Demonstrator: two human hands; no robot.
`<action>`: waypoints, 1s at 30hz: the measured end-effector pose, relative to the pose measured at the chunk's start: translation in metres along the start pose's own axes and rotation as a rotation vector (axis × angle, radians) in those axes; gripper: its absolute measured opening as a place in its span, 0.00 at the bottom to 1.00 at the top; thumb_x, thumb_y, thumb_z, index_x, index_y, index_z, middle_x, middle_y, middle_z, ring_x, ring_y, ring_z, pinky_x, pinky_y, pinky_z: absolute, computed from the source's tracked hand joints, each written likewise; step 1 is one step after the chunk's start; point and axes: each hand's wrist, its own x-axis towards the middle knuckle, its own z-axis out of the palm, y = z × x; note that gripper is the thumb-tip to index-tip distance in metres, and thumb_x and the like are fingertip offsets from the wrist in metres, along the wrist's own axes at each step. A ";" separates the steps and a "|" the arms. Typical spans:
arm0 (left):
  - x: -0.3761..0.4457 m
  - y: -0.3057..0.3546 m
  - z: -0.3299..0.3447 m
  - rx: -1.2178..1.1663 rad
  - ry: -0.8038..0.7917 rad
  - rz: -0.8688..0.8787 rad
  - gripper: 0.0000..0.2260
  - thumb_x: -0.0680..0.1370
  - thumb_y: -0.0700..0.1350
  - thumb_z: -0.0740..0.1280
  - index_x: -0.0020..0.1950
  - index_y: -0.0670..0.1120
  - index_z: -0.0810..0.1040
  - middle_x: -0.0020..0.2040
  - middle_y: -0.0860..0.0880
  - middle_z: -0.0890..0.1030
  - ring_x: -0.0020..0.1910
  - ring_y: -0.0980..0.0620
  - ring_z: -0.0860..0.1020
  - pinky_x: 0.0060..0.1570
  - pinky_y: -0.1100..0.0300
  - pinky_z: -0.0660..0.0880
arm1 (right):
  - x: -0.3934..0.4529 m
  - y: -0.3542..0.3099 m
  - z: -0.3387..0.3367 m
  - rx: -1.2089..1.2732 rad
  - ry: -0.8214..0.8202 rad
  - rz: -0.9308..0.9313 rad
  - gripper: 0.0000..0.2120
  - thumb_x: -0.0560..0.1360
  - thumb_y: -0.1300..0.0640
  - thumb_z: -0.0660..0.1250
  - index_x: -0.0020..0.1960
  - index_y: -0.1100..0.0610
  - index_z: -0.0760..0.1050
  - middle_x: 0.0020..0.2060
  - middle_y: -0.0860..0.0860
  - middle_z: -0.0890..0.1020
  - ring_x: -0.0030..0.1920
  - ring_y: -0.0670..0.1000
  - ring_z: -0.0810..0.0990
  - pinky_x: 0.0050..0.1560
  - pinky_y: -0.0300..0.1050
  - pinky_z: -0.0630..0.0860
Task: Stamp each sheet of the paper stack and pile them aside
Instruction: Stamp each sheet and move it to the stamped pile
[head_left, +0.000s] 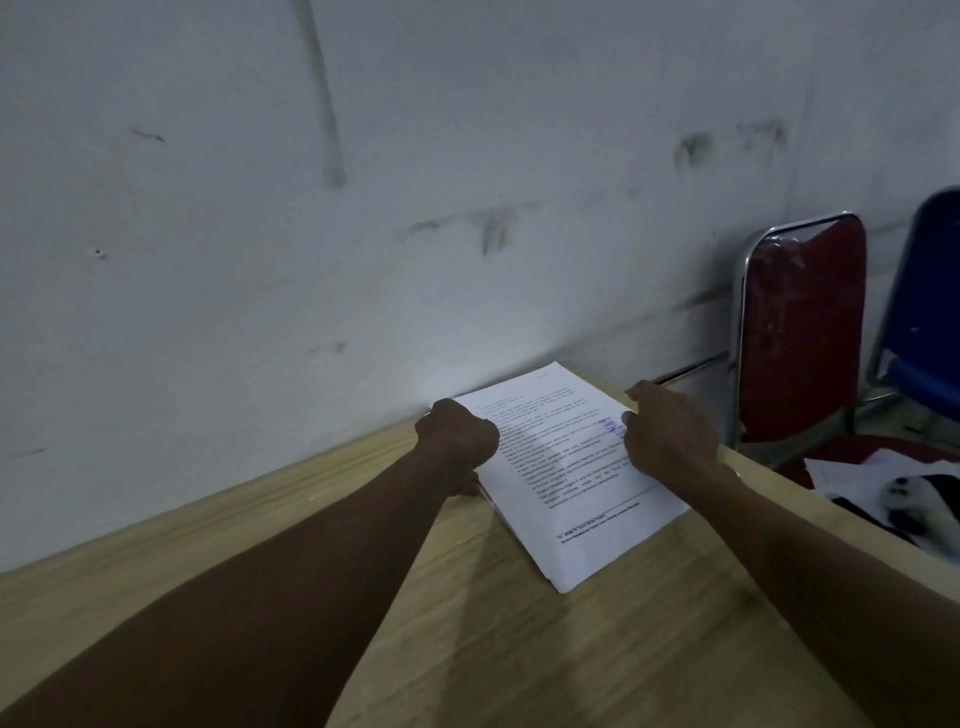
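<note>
The paper stack (566, 478) is lying on the wooden table (597, 649) close to the wall (363, 208), turned at an angle, with its far corner nearly touching the wall's foot. Its top sheet is showing printed lines and a blue stamp mark (612, 427) near the right edge, so this sheet looks already stamped and is probably waiting to be moved aside; how many sheets below are still unstamped cannot be told, since only the stack's edges are showing. The left hand (457, 441) is sitting at the stack's left edge, curled into something like a fist; whether it is gripping the stamp, the paper edge or nothing is hidden by its own back. The right hand (667, 434) is resting on the stack's right side just beside the stamp mark, fingers bent down toward the sheet, seemingly about to lift or slide it, though an actual pinch is not visible. No stamp or ink pad is showing anywhere. To the right of the stack, beyond the table's edge, a red chair (802, 332) is standing against the wall, with a blue chair (930, 312) cut off by the frame beside it. Below the red chair, loose white papers (852, 470) and a dark object are lying, possibly the finished pile, but too blurred to confirm.
</note>
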 end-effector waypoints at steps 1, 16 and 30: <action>-0.001 0.000 0.000 0.000 -0.005 0.000 0.07 0.73 0.36 0.64 0.37 0.37 0.68 0.41 0.35 0.80 0.39 0.39 0.83 0.41 0.44 0.82 | 0.000 0.001 0.000 -0.003 -0.008 -0.001 0.13 0.79 0.57 0.65 0.63 0.59 0.73 0.57 0.56 0.80 0.56 0.57 0.78 0.54 0.52 0.76; -0.049 0.015 -0.048 0.020 -0.203 0.011 0.08 0.77 0.41 0.64 0.48 0.35 0.70 0.46 0.35 0.77 0.35 0.42 0.77 0.39 0.50 0.78 | -0.052 -0.022 -0.030 0.083 -0.072 -0.090 0.20 0.79 0.49 0.64 0.68 0.55 0.70 0.66 0.55 0.75 0.66 0.57 0.71 0.65 0.53 0.69; -0.193 -0.048 -0.184 -0.113 -0.103 0.300 0.09 0.76 0.43 0.69 0.50 0.37 0.78 0.47 0.39 0.82 0.42 0.44 0.84 0.38 0.55 0.78 | -0.218 -0.117 -0.094 0.377 -0.182 -0.292 0.16 0.77 0.44 0.66 0.61 0.50 0.76 0.55 0.49 0.80 0.53 0.46 0.76 0.55 0.47 0.74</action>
